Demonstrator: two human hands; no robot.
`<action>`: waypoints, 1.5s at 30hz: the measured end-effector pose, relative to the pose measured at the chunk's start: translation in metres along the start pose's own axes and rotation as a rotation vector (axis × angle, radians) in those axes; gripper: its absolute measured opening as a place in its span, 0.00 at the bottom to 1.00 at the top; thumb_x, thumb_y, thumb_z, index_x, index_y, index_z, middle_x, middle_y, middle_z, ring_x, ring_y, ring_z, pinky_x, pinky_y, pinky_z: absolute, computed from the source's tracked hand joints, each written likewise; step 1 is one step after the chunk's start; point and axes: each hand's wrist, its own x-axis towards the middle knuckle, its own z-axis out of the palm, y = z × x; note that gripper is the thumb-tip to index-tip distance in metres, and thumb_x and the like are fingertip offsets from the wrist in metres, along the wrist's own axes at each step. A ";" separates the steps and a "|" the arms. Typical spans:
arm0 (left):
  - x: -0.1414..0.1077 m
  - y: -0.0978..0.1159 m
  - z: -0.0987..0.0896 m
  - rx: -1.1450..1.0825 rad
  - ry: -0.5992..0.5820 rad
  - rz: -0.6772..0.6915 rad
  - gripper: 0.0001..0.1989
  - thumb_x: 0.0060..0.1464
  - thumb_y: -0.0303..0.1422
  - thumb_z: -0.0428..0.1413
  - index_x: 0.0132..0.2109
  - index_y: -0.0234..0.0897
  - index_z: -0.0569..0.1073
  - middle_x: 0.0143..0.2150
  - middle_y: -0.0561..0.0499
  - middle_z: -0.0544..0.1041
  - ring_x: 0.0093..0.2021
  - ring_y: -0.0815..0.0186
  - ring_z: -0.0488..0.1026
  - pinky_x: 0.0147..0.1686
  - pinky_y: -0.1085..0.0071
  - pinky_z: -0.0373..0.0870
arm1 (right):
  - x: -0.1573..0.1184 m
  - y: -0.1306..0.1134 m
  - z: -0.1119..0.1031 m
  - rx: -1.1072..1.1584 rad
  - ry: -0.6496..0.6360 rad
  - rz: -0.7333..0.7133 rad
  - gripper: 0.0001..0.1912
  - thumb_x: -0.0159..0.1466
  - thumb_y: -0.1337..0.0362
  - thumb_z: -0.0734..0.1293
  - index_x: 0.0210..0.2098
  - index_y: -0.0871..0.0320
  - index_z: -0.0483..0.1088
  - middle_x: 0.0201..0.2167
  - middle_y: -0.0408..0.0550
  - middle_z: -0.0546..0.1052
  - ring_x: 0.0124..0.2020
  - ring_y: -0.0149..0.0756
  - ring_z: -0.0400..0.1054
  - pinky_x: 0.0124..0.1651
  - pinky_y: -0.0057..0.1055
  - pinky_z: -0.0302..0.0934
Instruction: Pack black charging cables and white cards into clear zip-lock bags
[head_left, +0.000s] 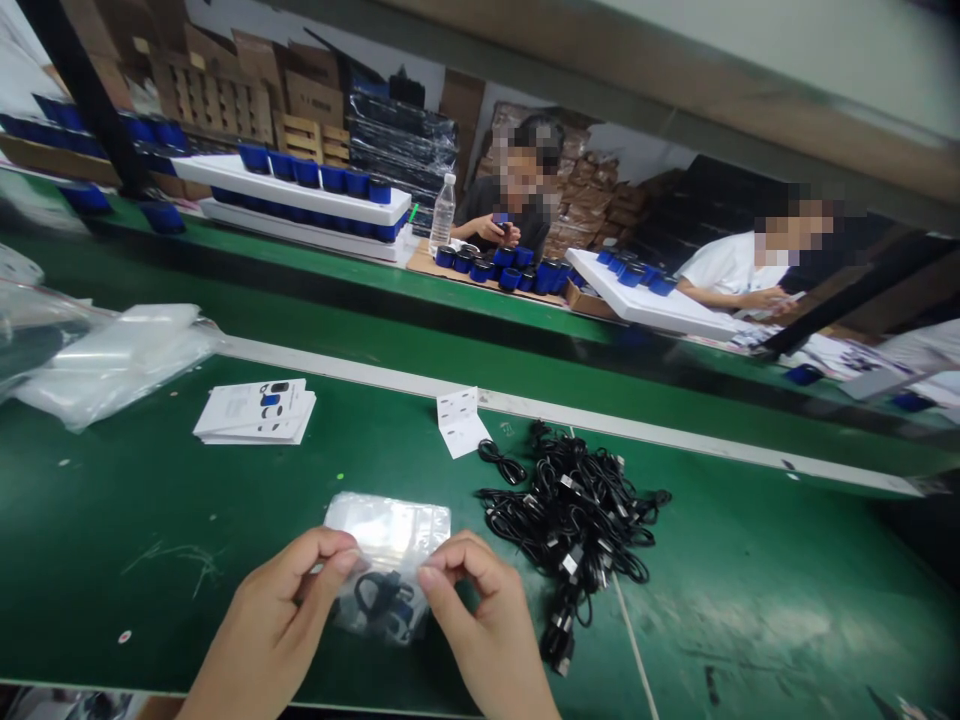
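Note:
Between my hands is a small clear plastic bag [384,612] with a coiled black cable and a bit of printed paper showing through it. My left hand [289,605] pinches its upper left edge between thumb and fingertips. On the other side, my right hand [480,610] pinches the upper right edge the same way. Just beyond the bag lies a stack of flat clear bags [386,515], partly covered by the held one. To the right of my right hand spreads a tangled pile of black USB cables [577,510].
A stack of printed leaflets [255,410] lies at the left, beside large plastic bags [127,350]. One folded leaflet [460,422] and a single coiled cable [502,462] sit past the bags. Across the green bench [720,600], two people work near trays of blue cups [330,178].

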 end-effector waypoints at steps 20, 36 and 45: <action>-0.015 0.016 0.040 -0.365 0.049 -0.124 0.15 0.54 0.46 0.51 0.28 0.41 0.71 0.24 0.58 0.72 0.26 0.68 0.68 0.28 0.78 0.65 | -0.011 0.020 0.047 0.347 0.171 0.072 0.09 0.57 0.58 0.69 0.34 0.56 0.68 0.23 0.38 0.69 0.23 0.29 0.60 0.27 0.24 0.57; -0.009 0.020 0.031 -0.444 -0.092 -0.141 0.14 0.54 0.46 0.52 0.32 0.40 0.71 0.24 0.58 0.69 0.25 0.70 0.65 0.27 0.77 0.62 | -0.004 0.012 0.029 0.226 0.038 0.082 0.16 0.66 0.55 0.59 0.24 0.56 0.61 0.21 0.38 0.61 0.24 0.29 0.56 0.27 0.24 0.54; -0.002 0.022 0.015 -0.417 -0.237 -0.102 0.17 0.56 0.46 0.51 0.27 0.39 0.68 0.24 0.58 0.60 0.25 0.71 0.57 0.25 0.76 0.56 | -0.002 0.004 0.023 0.142 0.072 -0.063 0.14 0.63 0.64 0.62 0.21 0.58 0.64 0.20 0.41 0.64 0.25 0.31 0.59 0.29 0.27 0.53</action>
